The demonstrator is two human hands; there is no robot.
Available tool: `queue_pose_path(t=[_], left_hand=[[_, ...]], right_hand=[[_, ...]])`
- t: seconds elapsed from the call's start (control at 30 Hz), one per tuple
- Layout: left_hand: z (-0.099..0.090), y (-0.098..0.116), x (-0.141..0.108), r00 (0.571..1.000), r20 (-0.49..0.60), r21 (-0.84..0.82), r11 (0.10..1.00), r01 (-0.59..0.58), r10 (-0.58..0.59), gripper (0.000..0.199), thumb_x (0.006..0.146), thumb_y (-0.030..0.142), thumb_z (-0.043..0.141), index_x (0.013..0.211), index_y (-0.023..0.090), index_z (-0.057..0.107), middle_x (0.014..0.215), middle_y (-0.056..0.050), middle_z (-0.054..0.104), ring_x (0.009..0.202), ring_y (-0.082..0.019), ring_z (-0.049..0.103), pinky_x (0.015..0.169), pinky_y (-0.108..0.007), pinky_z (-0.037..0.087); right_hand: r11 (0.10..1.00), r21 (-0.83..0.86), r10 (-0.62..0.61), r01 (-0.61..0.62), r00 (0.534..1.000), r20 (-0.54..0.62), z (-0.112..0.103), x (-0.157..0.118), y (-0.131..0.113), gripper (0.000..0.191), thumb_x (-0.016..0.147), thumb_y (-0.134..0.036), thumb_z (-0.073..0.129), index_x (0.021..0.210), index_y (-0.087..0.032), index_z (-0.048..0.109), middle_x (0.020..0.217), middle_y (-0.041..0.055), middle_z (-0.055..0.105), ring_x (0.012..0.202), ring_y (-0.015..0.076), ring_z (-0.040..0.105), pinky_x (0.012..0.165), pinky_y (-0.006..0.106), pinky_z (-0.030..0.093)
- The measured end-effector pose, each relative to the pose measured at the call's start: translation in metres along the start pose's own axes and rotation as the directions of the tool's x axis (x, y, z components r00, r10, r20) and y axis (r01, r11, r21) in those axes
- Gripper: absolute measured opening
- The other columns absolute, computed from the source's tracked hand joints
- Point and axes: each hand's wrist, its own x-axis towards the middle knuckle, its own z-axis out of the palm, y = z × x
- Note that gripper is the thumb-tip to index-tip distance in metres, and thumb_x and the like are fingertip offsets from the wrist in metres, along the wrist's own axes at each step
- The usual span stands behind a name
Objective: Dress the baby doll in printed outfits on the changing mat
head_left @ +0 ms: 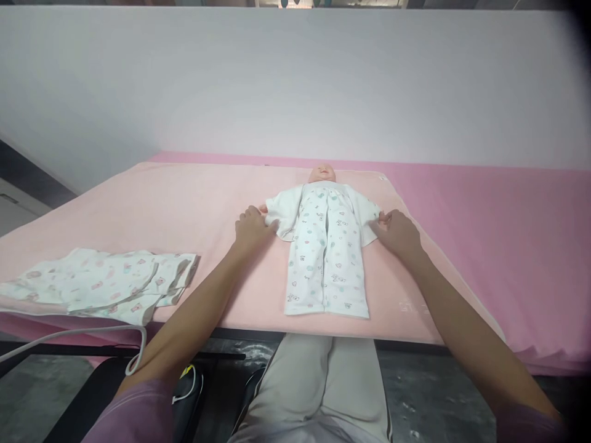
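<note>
A baby doll (322,173) lies on its back on the pink sheet, its head toward the wall and its arms spread. White printed baby clothes (307,264) cover its body, with two long panels reaching toward the near table edge. My left hand (253,229) is closed at the cuff of the sleeve on the left, beside the doll's small hand. At the other cuff, my right hand (398,232) pinches around the sleeve end (368,215), where the doll's other hand shows. The doll's legs are hidden.
More printed baby clothes (106,280) lie folded at the left front of the table. A white cable (92,330) loops by my left forearm. The pink sheet (184,191) covers the table, which meets a pale wall (295,86) behind.
</note>
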Motion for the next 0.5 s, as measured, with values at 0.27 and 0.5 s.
queue_pose_path(t=[0.27,0.5], left_hand=[[-0.007,-0.007,0.026,0.984,0.134,-0.355,0.922,0.157,-0.116,0.031,0.092,0.037,0.068,0.074,0.024,0.048,0.074,-0.005,0.06,0.088,-0.028,0.065,0.081,-0.038,0.047],[-0.016,0.09,0.025,0.899,-0.289,-0.627,0.645,-0.438,0.33,0.018,0.105,0.041,0.056,0.098,0.024,0.052,0.101,-0.005,0.068,0.097,-0.023,0.065,0.087,-0.035,0.053]], right_hand=[[0.947,0.28,0.073,-0.156,0.955,0.286,-0.003,0.023,-0.008,0.037,0.095,-0.054,0.067,0.076,-0.024,0.057,0.079,0.0053,0.062,0.079,0.0248,0.06,0.074,0.037,0.045],[0.675,0.72,-0.207,0.162,0.978,-0.027,-0.022,0.047,-0.097,0.037,0.093,-0.057,0.074,0.093,-0.027,0.052,0.084,0.0003,0.058,0.078,0.0207,0.056,0.07,0.033,0.048]])
